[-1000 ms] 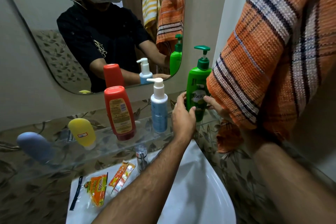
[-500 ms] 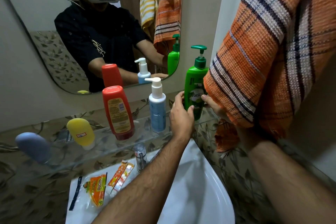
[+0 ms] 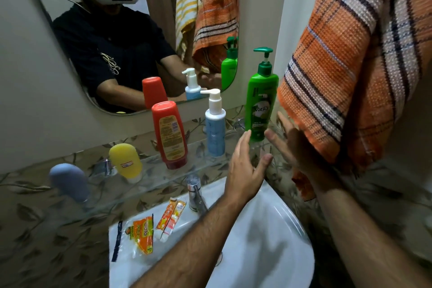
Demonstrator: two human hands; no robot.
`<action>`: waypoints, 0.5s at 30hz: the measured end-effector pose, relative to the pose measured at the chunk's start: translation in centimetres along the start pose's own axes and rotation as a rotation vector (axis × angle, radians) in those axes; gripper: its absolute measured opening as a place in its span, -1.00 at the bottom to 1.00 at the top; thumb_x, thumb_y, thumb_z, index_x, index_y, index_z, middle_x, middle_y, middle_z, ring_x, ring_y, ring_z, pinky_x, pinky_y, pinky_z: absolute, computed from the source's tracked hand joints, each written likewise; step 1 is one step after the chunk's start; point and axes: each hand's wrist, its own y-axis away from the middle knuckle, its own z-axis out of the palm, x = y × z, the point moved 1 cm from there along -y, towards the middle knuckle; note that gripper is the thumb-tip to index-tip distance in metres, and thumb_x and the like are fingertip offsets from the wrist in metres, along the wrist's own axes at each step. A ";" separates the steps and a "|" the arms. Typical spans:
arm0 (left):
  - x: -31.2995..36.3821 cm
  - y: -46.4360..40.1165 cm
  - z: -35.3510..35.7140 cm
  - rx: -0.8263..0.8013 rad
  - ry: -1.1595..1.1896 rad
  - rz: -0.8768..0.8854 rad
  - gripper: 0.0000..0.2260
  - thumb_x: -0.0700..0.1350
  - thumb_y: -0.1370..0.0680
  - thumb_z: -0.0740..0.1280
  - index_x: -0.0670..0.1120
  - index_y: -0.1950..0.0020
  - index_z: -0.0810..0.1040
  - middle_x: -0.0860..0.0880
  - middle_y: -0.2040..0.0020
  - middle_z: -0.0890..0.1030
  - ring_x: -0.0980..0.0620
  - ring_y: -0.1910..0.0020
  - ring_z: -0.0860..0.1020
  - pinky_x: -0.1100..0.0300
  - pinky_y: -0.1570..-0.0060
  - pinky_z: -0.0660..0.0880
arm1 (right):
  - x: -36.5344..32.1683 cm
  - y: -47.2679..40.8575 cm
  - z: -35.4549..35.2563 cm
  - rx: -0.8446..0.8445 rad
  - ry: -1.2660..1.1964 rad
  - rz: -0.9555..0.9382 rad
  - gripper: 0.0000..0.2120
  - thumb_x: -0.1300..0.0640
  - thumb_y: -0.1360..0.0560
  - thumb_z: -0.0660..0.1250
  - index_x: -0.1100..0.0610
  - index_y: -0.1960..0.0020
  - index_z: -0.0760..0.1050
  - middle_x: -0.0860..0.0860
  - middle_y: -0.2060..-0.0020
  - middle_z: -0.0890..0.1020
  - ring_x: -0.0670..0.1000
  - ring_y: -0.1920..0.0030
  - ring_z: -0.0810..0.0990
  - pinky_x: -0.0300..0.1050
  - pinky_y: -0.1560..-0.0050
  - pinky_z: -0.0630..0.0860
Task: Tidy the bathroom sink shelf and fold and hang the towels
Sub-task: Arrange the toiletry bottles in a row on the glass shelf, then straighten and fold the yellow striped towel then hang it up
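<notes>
I see a rounded mirror [image 3: 98, 37] on a plain beige wall [image 3: 35, 105], w/ a leaf-patterned tile band [image 3: 42, 229] below it. White basin [image 3: 268, 241] sits at bottom centre, chrome tap [image 3: 195, 192] at its back edge. Light's dim and warm, no window visible.

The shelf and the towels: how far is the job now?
Done: five bottles stand on the glass shelf, green bottle at its right end. In hand: nothing; left hand and right hand are open. Left: orange towel hangs unfolded; packets lie on the sink.
</notes>
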 end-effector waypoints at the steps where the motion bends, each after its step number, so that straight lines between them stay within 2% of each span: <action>1: -0.1 0.8 -0.6 -0.023 -0.004 0.011 -0.31 0.32 -0.54 0.16 0.06 -0.58 0.07 0.05 -0.57 0.19 0.15 -0.51 0.18 0.12 -0.43 0.20 | -0.9 1.5 0.3 0.002 0.024 0.012 -0.12 -0.46 -0.44 0.10 -0.01 -0.59 0.02 0.05 -0.59 0.08 0.07 -0.58 0.02 0.14 -0.56 -0.01; 3: -0.5 2.2 -1.9 -0.076 -0.014 0.024 -0.30 0.33 -0.54 0.14 0.05 -0.58 0.06 0.05 -0.57 0.17 0.16 -0.51 0.15 0.13 -0.45 0.18 | -2.3 4.0 1.2 -0.006 -0.134 0.034 -0.15 -0.38 -0.47 0.17 0.01 -0.60 0.03 0.03 -0.58 0.11 -0.01 -0.56 0.05 0.09 -0.57 0.02; 5: -0.9 3.7 -3.7 -0.136 -0.038 0.056 -0.22 0.45 -0.49 0.05 0.04 -0.59 0.05 0.07 -0.59 0.13 0.22 -0.51 0.08 0.18 -0.45 0.10 | -3.9 6.1 2.2 -0.003 -0.248 0.042 -0.15 -0.36 -0.45 0.18 0.05 -0.59 0.07 0.02 -0.56 0.18 -0.06 -0.54 0.12 -0.07 -0.53 0.07; 7: -1.4 5.2 -5.4 -0.193 -0.076 0.097 -0.13 0.52 -0.43 -0.04 0.03 -0.59 0.04 0.06 -0.60 0.09 0.20 -0.54 0.05 0.17 -0.47 0.07 | -4.9 8.2 3.3 0.031 -0.113 0.031 -0.18 -0.37 -0.48 0.17 0.07 -0.58 0.12 0.04 -0.55 0.21 -0.02 -0.54 0.16 -0.16 -0.47 0.10; 8: -1.8 6.0 -6.3 -0.223 -0.098 0.116 -0.11 0.53 -0.42 -0.06 0.02 -0.59 0.03 0.05 -0.60 0.07 0.16 -0.55 0.04 0.14 -0.49 0.07 | -5.6 9.5 3.8 0.055 -0.034 0.018 -0.18 -0.38 -0.49 0.17 0.08 -0.57 0.14 0.05 -0.55 0.22 -0.01 -0.55 0.15 -0.14 -0.49 0.10; 10: -2.7 7.2 -8.1 -0.268 -0.160 0.172 -0.10 0.54 -0.42 -0.06 0.01 -0.60 0.01 0.04 -0.61 0.05 0.11 -0.57 0.02 0.06 -0.52 0.07 | -6.3 11.8 5.0 0.062 0.088 0.006 -0.05 -0.52 -0.40 0.08 0.08 -0.57 0.13 0.05 -0.56 0.20 0.01 -0.57 0.09 0.00 -0.54 0.08; 12: -3.0 8.1 -9.5 -0.288 -0.235 0.246 -0.10 0.53 -0.42 -0.06 0.00 -0.60 0.00 0.02 -0.61 0.02 0.08 -0.58 -0.01 0.00 -0.53 0.05 | -6.7 14.1 6.0 0.064 0.284 0.010 0.07 -0.64 -0.28 -0.10 0.02 -0.59 0.08 0.03 -0.59 0.09 0.02 -0.59 -0.03 0.09 -0.56 0.02; 15: -2.5 9.5 -11.0 -0.354 -0.337 0.340 -0.10 0.54 -0.42 -0.10 0.00 -0.60 -0.03 0.01 -0.62 -0.03 0.07 -0.58 -0.09 -0.05 -0.54 -0.04 | -7.5 17.9 6.1 0.082 0.540 0.067 0.00 -0.60 -0.30 -0.13 -0.07 -0.60 -0.01 0.00 -0.61 -0.10 0.03 -0.59 -0.22 0.15 -0.54 -0.13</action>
